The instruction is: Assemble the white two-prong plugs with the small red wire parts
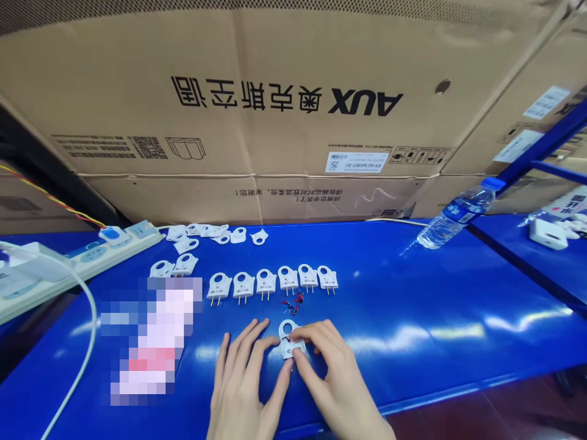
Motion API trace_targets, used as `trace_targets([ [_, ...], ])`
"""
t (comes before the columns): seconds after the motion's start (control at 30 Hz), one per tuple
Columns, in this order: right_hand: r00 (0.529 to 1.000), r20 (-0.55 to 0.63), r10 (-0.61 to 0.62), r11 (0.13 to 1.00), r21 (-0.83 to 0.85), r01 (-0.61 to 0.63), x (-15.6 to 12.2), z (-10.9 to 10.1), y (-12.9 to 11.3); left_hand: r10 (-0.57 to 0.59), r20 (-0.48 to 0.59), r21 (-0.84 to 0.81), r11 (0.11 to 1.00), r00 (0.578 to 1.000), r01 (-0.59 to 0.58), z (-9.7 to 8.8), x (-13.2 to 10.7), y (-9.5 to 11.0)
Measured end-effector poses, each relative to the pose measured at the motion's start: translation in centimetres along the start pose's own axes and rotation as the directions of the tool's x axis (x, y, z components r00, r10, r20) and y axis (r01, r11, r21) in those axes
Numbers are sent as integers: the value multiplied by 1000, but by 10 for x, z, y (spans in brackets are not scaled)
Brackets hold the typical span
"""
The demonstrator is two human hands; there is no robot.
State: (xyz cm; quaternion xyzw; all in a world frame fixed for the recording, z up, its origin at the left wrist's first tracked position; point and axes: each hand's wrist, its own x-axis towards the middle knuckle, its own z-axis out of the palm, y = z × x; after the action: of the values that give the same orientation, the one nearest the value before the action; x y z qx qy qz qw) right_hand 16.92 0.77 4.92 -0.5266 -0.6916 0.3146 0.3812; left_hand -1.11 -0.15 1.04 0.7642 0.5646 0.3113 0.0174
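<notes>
A white plug housing (288,349) with a round ring at its top lies on the blue table in front of me. My left hand (247,376) steadies it between thumb and index finger, the other fingers stretched out over the table. The thumb and index finger of my right hand (332,373) press on its face, partly covering it. A small dark red piece shows by the right index fingertip, too small to name. Just beyond lies a little heap of small red and black parts (293,304). Behind it, several white plugs (266,281) with metal pins stand in a row.
More white plug shells (238,235) lie loosely at the back left. A power strip (96,260) with cables is on the left, near a blurred-out patch (156,342). A water bottle (458,214) lies tilted at the right. A large cardboard box (275,140) walls off the back.
</notes>
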Motion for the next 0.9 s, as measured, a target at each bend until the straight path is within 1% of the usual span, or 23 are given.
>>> trace_targets([
  [0.1, 1000, 13, -16, 1000, 2, 16, -1, 0, 0, 11, 2, 13, 1000, 1000, -11, 0, 0, -1],
  [0.27, 999, 32, -8, 1000, -4, 8, -2, 0, 0, 21, 23, 30, 999, 1000, -21, -1, 0, -1],
  [0.47, 998, -43, -41, 999, -34, 39, -3, 1, 0, 31, 20, 43, 999, 999, -32, 0, -1, -1],
  [0.6, 995, -60, -74, 996, -55, 71, -9, -1, 6, 29, 34, 59, 998, 999, -31, 0, 0, 0],
  [0.77, 999, -45, -27, 997, -74, 23, -17, -8, 11, 23, 18, 47, 999, 1000, -24, -1, 2, 3],
  [0.83, 997, -66, -37, 997, -68, 32, -18, -9, 11, 35, 9, 38, 999, 999, -35, -1, 2, 5],
  [0.9, 995, -85, -47, 997, -62, 41, -17, -9, 9, 15, -2, 19, 1000, 1000, -15, -1, 2, 9],
])
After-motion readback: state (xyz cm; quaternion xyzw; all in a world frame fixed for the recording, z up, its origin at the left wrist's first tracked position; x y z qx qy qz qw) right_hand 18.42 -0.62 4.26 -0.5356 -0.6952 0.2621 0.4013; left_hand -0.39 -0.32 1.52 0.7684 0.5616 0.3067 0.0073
